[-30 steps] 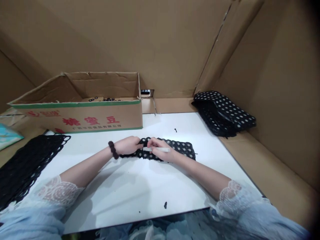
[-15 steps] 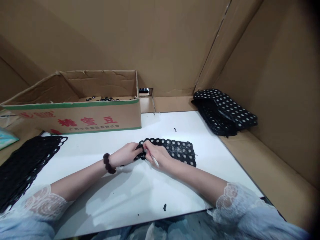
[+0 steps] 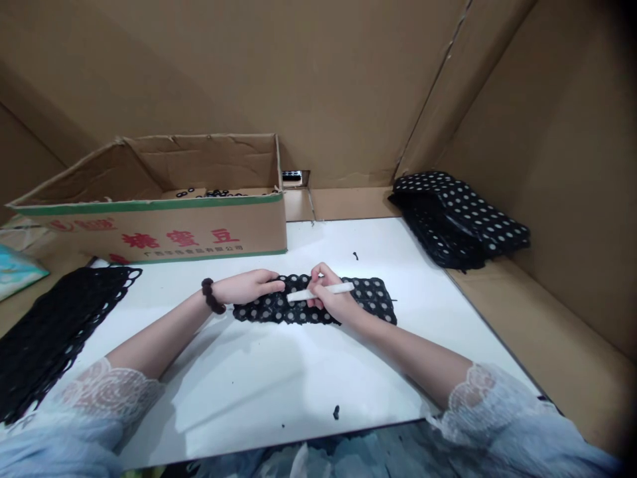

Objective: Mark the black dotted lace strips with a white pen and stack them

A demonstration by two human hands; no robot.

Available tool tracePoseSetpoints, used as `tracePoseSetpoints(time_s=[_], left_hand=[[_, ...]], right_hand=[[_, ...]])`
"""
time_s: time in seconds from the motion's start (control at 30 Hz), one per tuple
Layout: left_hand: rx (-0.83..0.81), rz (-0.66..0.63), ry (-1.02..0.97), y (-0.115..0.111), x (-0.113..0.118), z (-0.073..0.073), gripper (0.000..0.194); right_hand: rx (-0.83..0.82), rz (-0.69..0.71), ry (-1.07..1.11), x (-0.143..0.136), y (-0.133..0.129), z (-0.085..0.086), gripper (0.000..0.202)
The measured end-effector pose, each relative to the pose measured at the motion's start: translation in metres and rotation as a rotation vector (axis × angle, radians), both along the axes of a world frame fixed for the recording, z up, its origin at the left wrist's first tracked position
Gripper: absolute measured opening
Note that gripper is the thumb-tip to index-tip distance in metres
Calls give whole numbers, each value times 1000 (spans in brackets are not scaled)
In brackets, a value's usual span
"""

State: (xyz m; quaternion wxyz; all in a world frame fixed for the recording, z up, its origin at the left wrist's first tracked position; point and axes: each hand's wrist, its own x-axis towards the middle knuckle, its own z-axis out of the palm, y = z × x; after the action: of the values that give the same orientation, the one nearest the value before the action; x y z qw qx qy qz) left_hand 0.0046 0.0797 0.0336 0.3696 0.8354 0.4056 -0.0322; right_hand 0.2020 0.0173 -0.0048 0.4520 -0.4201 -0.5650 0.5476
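Note:
A black strip with pale dots lies flat across the white board. My right hand is closed on a white pen-like stick, held nearly level over the middle of the strip, its left end close to the dots. At the strip's upper left, my left hand rests with thumb and fingers slightly apart on the edge; whether it pinches the material is hard to make out. A dark band circles the left wrist.
An open cardboard box with small black rings stands at the back left. Black netting lies at the left, folded dotted material at the back right. Black scraps dot the white board. Cardboard walls surround it.
My right hand has shifted right and turned the white stick from pointing down to nearly level. The strip's left part is now spread flat, and my left hand has loosened its pinch.

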Motion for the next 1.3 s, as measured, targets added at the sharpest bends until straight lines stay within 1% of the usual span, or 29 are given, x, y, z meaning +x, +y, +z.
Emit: tracePoseSetpoints(time_s=[0.13, 0.33, 0.43, 0.53, 0.7, 0.8, 0.87, 0.93, 1.0, 1.1, 1.17, 1.23, 1.3], left_hand=[[-119, -13, -57, 9, -5, -7, 45], [-362, -22, -171, 14, -9, -12, 40], [-408, -36, -184, 14, -9, -11, 36], [-354, -25, -172, 10, -7, -9, 33], [-108, -20, -169, -8, 3, 0, 30], [12, -33, -144, -17, 8, 5, 28], [15, -53, -156, -19, 8, 6, 27], [-41, -86, -189, -15, 6, 5, 28], [-130, -116, -194, -8, 2, 3, 30], [-215, -144, -135, 3, -4, 2, 35], [-168, -151, -89, 7, -7, 4, 35], [-42, -140, -48, 8, -9, 6, 34], [61, -128, -18, 6, -9, 8, 33]], right_hand=[[-21, -21, 65, 1, 1, -1, 9], [-7, 33, -35, 1, 1, -4, 11], [24, 70, -75, 1, -1, -3, 9], [103, 95, -160, 1, -4, 1, 8], [279, 114, -482, -3, -10, 5, 4], [338, 97, -622, -9, -11, 4, 8], [377, 79, -679, -14, -12, 2, 11], [408, 83, -708, -16, -13, 2, 13], [403, 79, -687, -17, -14, 2, 15], [335, 61, -535, -14, -12, 3, 18], [249, 53, -372, -10, -8, 1, 15], [132, 3, -209, -8, -4, -3, 10], [52, -51, -107, -7, -1, -6, 7]])
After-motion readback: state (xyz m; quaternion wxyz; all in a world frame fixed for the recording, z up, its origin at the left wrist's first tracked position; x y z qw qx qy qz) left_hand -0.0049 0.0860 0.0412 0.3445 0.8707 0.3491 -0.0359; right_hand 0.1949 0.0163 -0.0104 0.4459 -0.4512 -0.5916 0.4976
